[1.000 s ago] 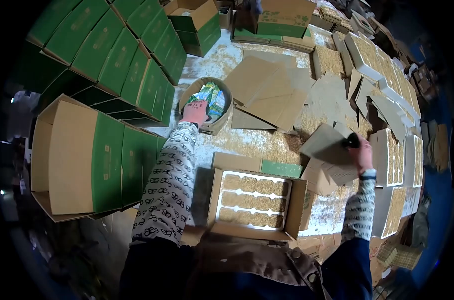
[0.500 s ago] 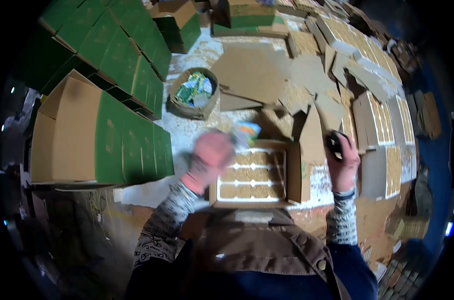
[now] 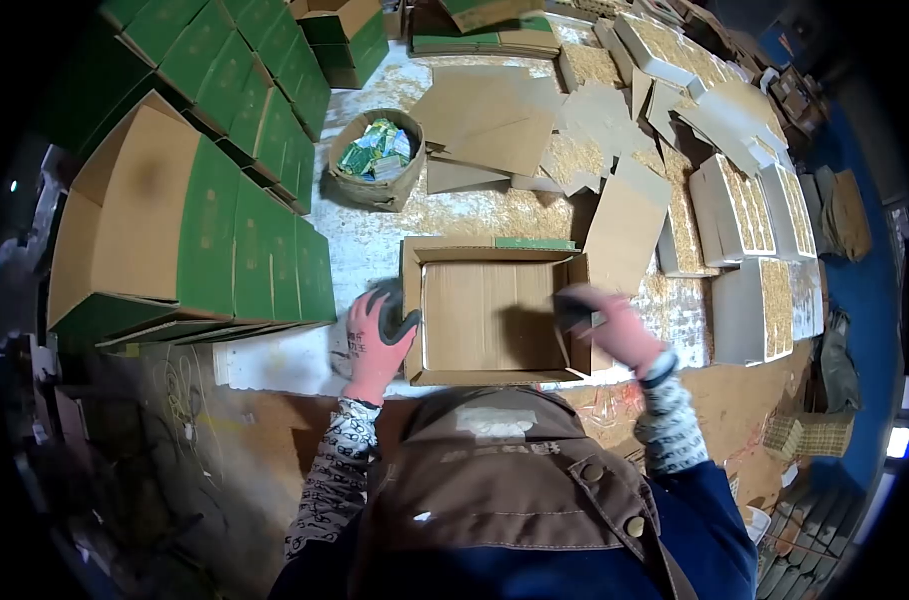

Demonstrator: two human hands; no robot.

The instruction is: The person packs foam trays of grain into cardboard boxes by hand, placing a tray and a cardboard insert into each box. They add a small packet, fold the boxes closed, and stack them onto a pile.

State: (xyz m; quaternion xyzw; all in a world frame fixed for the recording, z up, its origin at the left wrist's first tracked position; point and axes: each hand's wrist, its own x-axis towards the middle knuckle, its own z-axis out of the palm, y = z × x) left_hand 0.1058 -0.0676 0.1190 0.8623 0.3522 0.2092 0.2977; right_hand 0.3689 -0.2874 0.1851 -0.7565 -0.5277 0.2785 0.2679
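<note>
An open cardboard box [image 3: 495, 377] lies in front of me, with a flat cardboard sheet [image 3: 485, 310] inside over its contents. My left hand [image 3: 382, 335], in a pink glove with dark fingertips, rests at the box's left wall with its fingers apart. At the right wall is my right hand [image 3: 615, 328], blurred by motion; its dark fingertips reach over the edge, and whether they grip anything is unclear. Beyond the box stands a round bag [image 3: 375, 190] holding green and white packets [image 3: 378, 150].
Green cardboard boxes [image 3: 260, 260] stand stacked at the left. Loose cardboard sheets [image 3: 490, 115] lie behind the bag and box. White trays filled with tan grains [image 3: 733, 215] stand at the right. Tan grains are scattered over the table [image 3: 275, 368].
A cardboard sheet now covers the grain-filled tray in the box. The colourful packet near my left hand is out of sight. My left hand moved to the left wall, my right hand inward.
</note>
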